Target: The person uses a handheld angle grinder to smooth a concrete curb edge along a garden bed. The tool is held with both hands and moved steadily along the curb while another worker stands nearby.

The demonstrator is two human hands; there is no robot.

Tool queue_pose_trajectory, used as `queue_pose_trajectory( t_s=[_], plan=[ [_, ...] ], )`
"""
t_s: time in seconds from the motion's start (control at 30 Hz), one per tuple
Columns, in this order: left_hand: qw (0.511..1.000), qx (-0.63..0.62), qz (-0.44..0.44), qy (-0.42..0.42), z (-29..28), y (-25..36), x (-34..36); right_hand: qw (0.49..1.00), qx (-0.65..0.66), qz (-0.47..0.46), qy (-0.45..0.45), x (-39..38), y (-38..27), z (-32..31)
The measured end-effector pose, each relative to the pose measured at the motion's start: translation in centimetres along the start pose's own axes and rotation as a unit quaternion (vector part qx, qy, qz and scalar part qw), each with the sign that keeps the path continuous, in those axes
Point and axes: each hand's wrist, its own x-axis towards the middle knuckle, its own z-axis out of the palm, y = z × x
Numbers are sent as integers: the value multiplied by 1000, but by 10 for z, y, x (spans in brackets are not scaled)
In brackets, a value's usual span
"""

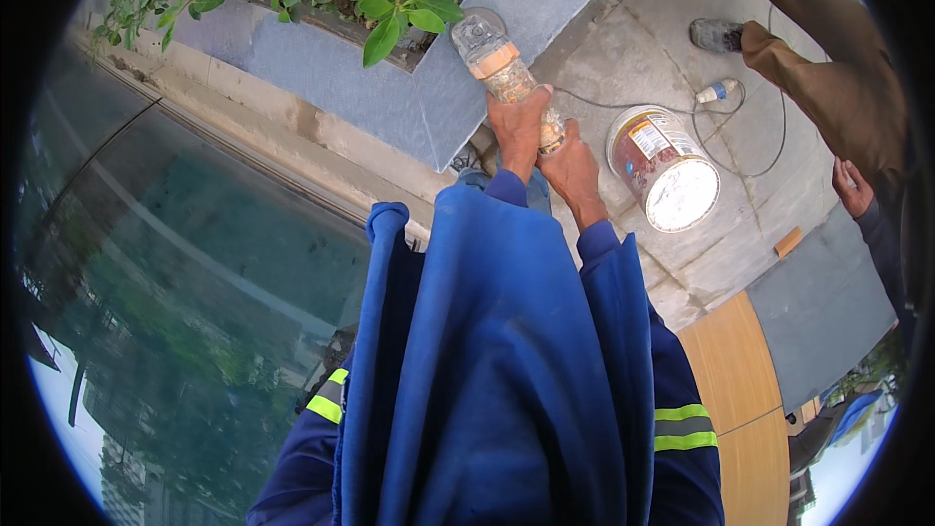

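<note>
Grinder gripped in both hands, sits straight ahead of the person, body running up and slightly left from the hands. Dusty casing, orange band near the head. Left hand closed around the middle of the body; right hand closed around the rear end, just behind and right of the left hand. Tool head is ahead of the left hand, over the grey stone ledge; round disc shows at its far edge, contact with the stone cannot be told.

Leafy plant ahead and left of the left hand, hanging partly over the ledge. Black cord runs right of the left hand across the paving, loops farther right; blue and white plug by the loop. Bucket just right of the right hand, apart from it, label on the side, white round end. Small orange-brown block farther right and nearer the person. Grey slab and wood-look panel right of and behind the right hand.

Far right of both hands: another person's brown trousers, dusty shoe and one hand, fingers loosely bent. Dark glossy surface left of and behind the left hand, reflecting greenery. Blue cloth spreads below both hands, in front of the body.
</note>
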Motion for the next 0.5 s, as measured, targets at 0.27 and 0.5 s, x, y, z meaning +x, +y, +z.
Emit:
queue_pose_trajectory(
  t_s=[0.27, 0.5],
  plan=[
    [998, 49, 19, 17, -13, -25, -40, 1000, -4, 18, -4, -30, 41, 22],
    [998, -7, 10, 59, -36, -15, -13, 999, -34, -15, -28, -13, -1, 25]
  ],
)
